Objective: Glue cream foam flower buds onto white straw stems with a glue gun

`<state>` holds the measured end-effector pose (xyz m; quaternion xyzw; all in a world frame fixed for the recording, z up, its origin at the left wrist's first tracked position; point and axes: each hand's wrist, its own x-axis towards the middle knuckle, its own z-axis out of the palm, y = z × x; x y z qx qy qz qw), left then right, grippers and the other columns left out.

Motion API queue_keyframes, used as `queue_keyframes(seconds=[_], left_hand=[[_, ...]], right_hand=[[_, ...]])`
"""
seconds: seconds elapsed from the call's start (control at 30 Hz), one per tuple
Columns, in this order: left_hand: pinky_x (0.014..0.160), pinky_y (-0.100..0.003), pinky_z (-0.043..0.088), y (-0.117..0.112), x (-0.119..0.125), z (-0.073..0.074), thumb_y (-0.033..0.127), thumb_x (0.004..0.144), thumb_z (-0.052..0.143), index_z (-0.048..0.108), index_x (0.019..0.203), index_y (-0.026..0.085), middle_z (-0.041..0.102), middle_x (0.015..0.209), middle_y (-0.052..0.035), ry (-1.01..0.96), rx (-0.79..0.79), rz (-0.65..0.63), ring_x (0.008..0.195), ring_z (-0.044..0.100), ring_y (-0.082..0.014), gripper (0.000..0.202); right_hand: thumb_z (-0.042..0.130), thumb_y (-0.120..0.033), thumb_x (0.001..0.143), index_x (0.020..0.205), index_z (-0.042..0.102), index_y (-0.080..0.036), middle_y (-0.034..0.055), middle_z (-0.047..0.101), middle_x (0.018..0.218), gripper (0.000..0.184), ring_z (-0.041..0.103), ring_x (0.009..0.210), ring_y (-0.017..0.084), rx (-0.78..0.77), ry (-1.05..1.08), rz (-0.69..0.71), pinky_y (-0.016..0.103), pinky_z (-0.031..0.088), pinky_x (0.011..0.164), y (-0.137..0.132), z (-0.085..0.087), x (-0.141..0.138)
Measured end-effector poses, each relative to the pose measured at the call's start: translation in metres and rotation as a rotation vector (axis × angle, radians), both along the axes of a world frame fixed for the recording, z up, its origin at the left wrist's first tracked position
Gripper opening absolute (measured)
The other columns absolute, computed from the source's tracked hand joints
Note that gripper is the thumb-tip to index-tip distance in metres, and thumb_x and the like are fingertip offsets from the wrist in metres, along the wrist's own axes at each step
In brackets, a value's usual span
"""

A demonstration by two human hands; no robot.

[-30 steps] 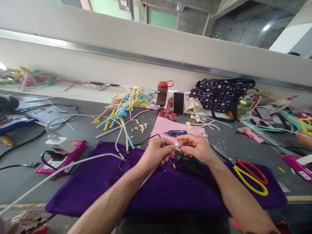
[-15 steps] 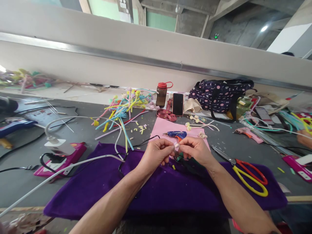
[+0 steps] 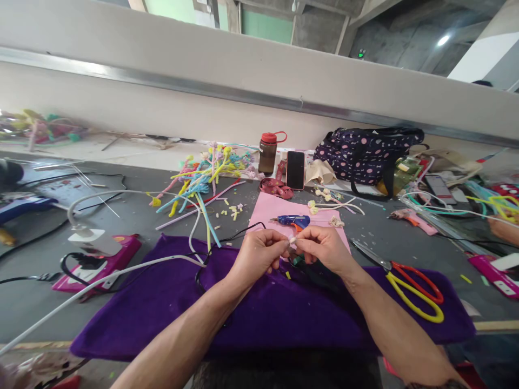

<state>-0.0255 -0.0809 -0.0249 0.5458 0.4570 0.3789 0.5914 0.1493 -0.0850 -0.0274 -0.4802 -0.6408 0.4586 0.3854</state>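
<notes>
My left hand (image 3: 260, 254) and my right hand (image 3: 324, 248) meet over a purple cloth (image 3: 170, 308), fingertips pinched together on a small pale pink piece (image 3: 292, 239). Under my right hand lies a dark green stem-like thing (image 3: 308, 266), and I cannot tell if the piece joins it. A blue glue gun (image 3: 292, 220) rests on a pink sheet (image 3: 267, 210) just beyond my fingers. Scissors with red and yellow handles (image 3: 409, 289) lie on the cloth to the right.
A pile of coloured pipe cleaners (image 3: 203, 175) lies at centre left. A red-capped bottle (image 3: 268, 153), a phone (image 3: 295, 169) and a dotted bag (image 3: 367, 156) stand at the back. A pink power strip (image 3: 97, 259) with cables sits left. Another person's hand (image 3: 503, 229) shows at far right.
Both hands have stayed pinched on the small pink piece, shifting only slightly. The view has drifted a little.
</notes>
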Motion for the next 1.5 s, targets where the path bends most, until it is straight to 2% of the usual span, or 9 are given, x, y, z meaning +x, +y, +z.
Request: queue_keyframes(seconds=[0.5, 0.67, 0.8, 0.87, 0.97, 1.1, 1.3, 1.5], left_hand=[[0.031, -0.014, 0.032, 0.001, 0.000, -0.002, 0.031, 0.073, 0.058, 0.060, 0.070, 0.014, 0.062, 0.058, -0.0005, 0.029, 0.052, -0.017, 0.034, 0.044, -0.0046, 0.018], [0.030, -0.014, 0.028, 0.003, -0.002, 0.002, 0.030, 0.070, 0.062, 0.059, 0.071, 0.013, 0.060, 0.057, 0.0004, -0.072, -0.005, -0.008, 0.035, 0.041, -0.0034, 0.018], [0.032, -0.013, 0.024, 0.004, -0.006, 0.002, 0.030, 0.070, 0.064, 0.059, 0.073, 0.013, 0.061, 0.058, 0.0006, -0.173, -0.075, -0.064, 0.035, 0.040, -0.0024, 0.018], [0.032, -0.013, 0.023, 0.005, -0.007, 0.001, 0.031, 0.071, 0.064, 0.059, 0.073, 0.013, 0.060, 0.057, 0.0007, -0.211, -0.121, -0.119, 0.035, 0.039, -0.0019, 0.019], [0.031, -0.013, 0.019, 0.006, -0.007, 0.000, 0.031, 0.071, 0.065, 0.059, 0.074, 0.012, 0.059, 0.056, 0.0006, -0.232, -0.174, -0.172, 0.034, 0.036, -0.0010, 0.019], [0.031, -0.014, 0.014, 0.006, -0.007, 0.000, 0.032, 0.071, 0.065, 0.059, 0.072, 0.012, 0.058, 0.054, 0.0011, -0.232, -0.199, -0.195, 0.032, 0.032, 0.0000, 0.021], [0.032, -0.015, 0.014, 0.004, -0.007, 0.000, 0.028, 0.071, 0.065, 0.059, 0.072, 0.012, 0.057, 0.051, 0.0024, -0.214, -0.215, -0.217, 0.031, 0.030, 0.0003, 0.017], [0.032, -0.015, 0.013, 0.003, -0.006, 0.001, 0.025, 0.069, 0.066, 0.058, 0.070, 0.012, 0.054, 0.045, 0.0037, -0.200, -0.205, -0.194, 0.029, 0.027, -0.0001, 0.015]], right_hand=[[0.060, -0.032, 0.075, 0.074, 0.061, -0.015, -0.0012, 0.061, 0.056, 0.018, 0.051, 0.039, 0.007, 0.003, 0.039, -0.019, 0.017, 0.036, 0.036, -0.002, 0.001, -0.004], [0.057, -0.037, 0.079, 0.071, 0.064, -0.013, 0.0004, 0.061, 0.053, 0.026, 0.051, 0.038, 0.007, 0.003, 0.014, -0.001, 0.017, 0.036, 0.036, -0.002, 0.007, 0.002], [0.054, -0.039, 0.081, 0.083, 0.066, -0.013, 0.0047, 0.066, 0.069, 0.029, 0.054, 0.041, 0.008, 0.044, 0.079, 0.009, 0.018, 0.036, 0.035, -0.001, 0.009, 0.009], [0.058, -0.036, 0.079, 0.088, 0.066, -0.014, 0.0029, 0.065, 0.067, 0.025, 0.054, 0.043, 0.008, 0.070, 0.087, 0.018, 0.018, 0.037, 0.037, -0.001, 0.009, 0.011], [0.064, -0.030, 0.075, 0.096, 0.064, -0.016, 0.0006, 0.063, 0.066, 0.026, 0.054, 0.048, 0.009, 0.065, 0.123, 0.084, 0.019, 0.041, 0.041, -0.002, 0.008, 0.010], [0.066, -0.024, 0.073, 0.105, 0.061, -0.019, 0.0012, 0.061, 0.076, 0.033, 0.055, 0.055, 0.010, 0.056, 0.167, 0.180, 0.020, 0.044, 0.046, -0.003, 0.006, 0.009], [0.065, -0.020, 0.073, 0.101, 0.064, -0.018, -0.0017, 0.058, 0.069, 0.028, 0.050, 0.050, 0.006, 0.140, 0.079, 0.165, 0.018, 0.039, 0.046, -0.003, 0.006, 0.004], [0.064, -0.021, 0.075, 0.093, 0.066, -0.016, -0.0010, 0.058, 0.066, 0.019, 0.051, 0.051, 0.007, 0.161, 0.017, 0.184, 0.018, 0.038, 0.048, -0.004, 0.010, 0.002]])
